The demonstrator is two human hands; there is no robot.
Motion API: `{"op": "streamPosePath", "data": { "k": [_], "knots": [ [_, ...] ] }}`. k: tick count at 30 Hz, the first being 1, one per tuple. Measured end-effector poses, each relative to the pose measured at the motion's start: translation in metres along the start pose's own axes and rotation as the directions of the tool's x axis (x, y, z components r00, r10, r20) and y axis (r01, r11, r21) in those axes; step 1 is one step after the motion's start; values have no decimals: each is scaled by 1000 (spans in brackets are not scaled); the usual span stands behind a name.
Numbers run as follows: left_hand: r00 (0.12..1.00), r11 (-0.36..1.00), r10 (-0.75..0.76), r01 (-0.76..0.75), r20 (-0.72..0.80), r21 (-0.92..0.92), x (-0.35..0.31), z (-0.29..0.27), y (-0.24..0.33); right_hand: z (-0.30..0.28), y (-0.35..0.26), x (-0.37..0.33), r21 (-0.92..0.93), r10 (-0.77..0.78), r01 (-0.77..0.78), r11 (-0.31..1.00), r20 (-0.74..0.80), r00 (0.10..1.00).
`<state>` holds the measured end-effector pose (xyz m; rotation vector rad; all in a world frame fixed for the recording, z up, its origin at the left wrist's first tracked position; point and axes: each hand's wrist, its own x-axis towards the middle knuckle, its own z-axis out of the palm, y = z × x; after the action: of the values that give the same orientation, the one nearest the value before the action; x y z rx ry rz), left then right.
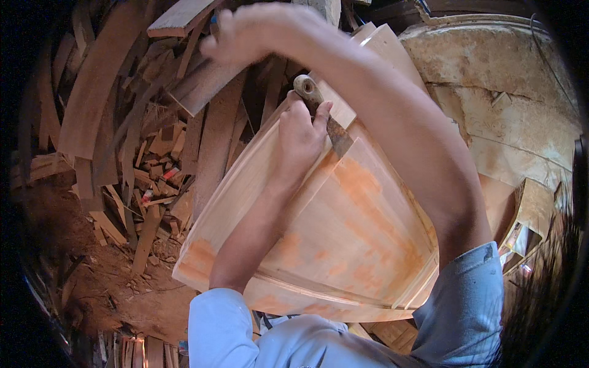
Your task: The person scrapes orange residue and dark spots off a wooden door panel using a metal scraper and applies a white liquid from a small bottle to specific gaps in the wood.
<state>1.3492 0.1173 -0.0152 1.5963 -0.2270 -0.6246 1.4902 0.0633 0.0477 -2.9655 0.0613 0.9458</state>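
A pale wooden panel (380,239) with raised frame strips and orange smears lies slantwise in front of me. My left hand (300,129) is closed round a putty knife. Its worn handle (308,89) has a hole in the end, and its dark metal blade (339,138) rests over the panel's frame strip. My right arm crosses above the panel's far end. My right hand (248,34) is out past the left edge, over the stacked boards, smeared by motion. Whether its fingers hold anything cannot be made out.
Long boards (101,86) and planks are piled at the left. Below them lie small wood offcuts (162,159) on reddish-brown ground (123,288). A pale, cracked slab-like surface (491,73) fills the far right. An open cardboard box (531,214) sits by the panel's right side.
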Motion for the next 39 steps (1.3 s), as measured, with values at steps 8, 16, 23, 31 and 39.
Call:
{"op": "streamPosePath", "data": {
  "k": [8, 16, 23, 31, 39],
  "knots": [
    [989, 979, 127, -137, 76, 153, 7, 13, -27, 42, 13, -38, -18, 54, -55, 998, -65, 996],
    [981, 987, 163, -163, -105, 10, 5, -19, -3, -6, 38, -196, 471, 100, 216, 855, -559, 823],
    [981, 995, -1, 20, -192, 97, -136, -101, -2, 32, 44, -248, 524, 141, 121, 843, -432, 891],
    [944, 982, 3, 59, -329, 177, -184, -128, -42, 46, -81, -175, 467, -238, 410, 784, -384, 892],
    [970, 997, -44, 58, -241, 53, -177, -118, -37, 9, -184, -87, 242, -146, 221, 945, -295, 944]
  ]
}}
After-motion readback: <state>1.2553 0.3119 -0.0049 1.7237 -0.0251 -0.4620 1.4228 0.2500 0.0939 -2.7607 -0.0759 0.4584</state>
